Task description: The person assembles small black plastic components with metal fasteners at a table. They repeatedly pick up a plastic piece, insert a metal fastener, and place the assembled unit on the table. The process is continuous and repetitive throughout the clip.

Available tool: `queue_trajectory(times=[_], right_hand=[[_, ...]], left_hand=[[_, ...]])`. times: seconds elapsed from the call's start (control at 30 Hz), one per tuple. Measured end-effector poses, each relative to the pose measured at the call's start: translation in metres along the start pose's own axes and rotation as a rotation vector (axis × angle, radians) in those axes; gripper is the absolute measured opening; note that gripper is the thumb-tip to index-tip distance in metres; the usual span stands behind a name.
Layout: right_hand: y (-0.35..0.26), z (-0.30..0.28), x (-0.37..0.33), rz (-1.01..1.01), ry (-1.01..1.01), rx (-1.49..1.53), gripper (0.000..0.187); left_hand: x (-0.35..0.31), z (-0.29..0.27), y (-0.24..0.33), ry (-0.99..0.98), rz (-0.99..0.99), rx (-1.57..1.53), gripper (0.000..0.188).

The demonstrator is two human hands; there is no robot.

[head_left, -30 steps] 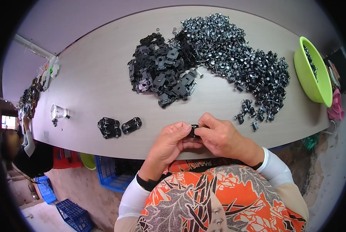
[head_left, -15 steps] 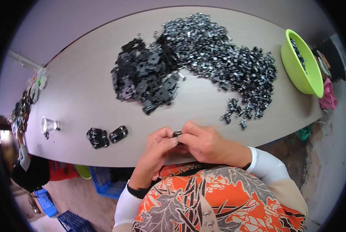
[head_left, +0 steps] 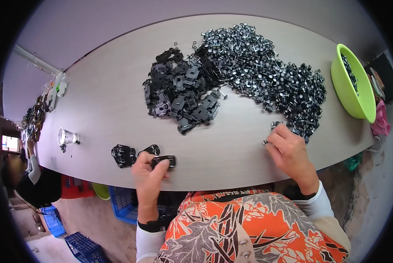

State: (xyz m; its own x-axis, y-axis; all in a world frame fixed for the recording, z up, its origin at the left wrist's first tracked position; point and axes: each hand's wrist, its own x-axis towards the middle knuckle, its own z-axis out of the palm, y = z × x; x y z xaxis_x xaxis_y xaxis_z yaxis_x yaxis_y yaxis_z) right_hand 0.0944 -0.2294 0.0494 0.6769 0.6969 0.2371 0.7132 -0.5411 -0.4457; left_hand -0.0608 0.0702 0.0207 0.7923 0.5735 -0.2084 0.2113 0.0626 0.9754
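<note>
In my left hand [head_left: 149,175] is a black toy car chassis [head_left: 165,161], pinched between thumb and fingers just above the table. Behind those fingers another black toy car piece [head_left: 150,150] is partly hidden, with a small cluster of black car pieces [head_left: 123,156] lying to its left. My right hand [head_left: 288,151] is at the near edge of the heap of small wheel axles [head_left: 249,61], fingers bent down and pinched together. A small wheel axle [head_left: 265,142] shows at its fingertips; the palm hides the others beneath.
A pile of flat black chassis plates [head_left: 179,94] lies mid-table. At right stands a lime-green basin [head_left: 352,87] with dark parts inside. A clear cup [head_left: 66,136] is at left. Blue crates [head_left: 83,246] sit on the floor. Another person [head_left: 34,188] works at the far left.
My hands have parted from in front of me. The left has gone left with the black chassis; the right has reached out to the wheel axles. The view has shifted slightly.
</note>
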Motion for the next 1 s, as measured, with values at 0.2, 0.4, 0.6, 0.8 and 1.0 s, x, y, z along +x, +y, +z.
queue_trajectory(times=[0.2,0.4,0.6,0.8,1.0], right_hand=[[0.010,0.013,-0.006,0.015,-0.048,-0.151,0.007],[0.012,0.010,0.014,0.029,0.063,-0.061,0.008],[0.033,0.028,0.061,-0.043,0.245,-0.169,0.010],[0.035,0.025,0.063,-0.068,0.007,-0.051,0.016],[0.036,0.035,0.092,-0.126,0.277,-0.144,0.009]], left_hand=[[0.015,-0.036,0.009,0.446,0.523,0.974,0.025],[0.029,0.029,0.030,0.131,0.577,0.763,0.028],[0.052,0.082,0.027,-0.031,0.609,1.005,0.028],[0.056,0.073,0.017,-0.092,0.707,0.971,0.027],[0.052,0.071,0.017,-0.071,0.716,0.904,0.023]])
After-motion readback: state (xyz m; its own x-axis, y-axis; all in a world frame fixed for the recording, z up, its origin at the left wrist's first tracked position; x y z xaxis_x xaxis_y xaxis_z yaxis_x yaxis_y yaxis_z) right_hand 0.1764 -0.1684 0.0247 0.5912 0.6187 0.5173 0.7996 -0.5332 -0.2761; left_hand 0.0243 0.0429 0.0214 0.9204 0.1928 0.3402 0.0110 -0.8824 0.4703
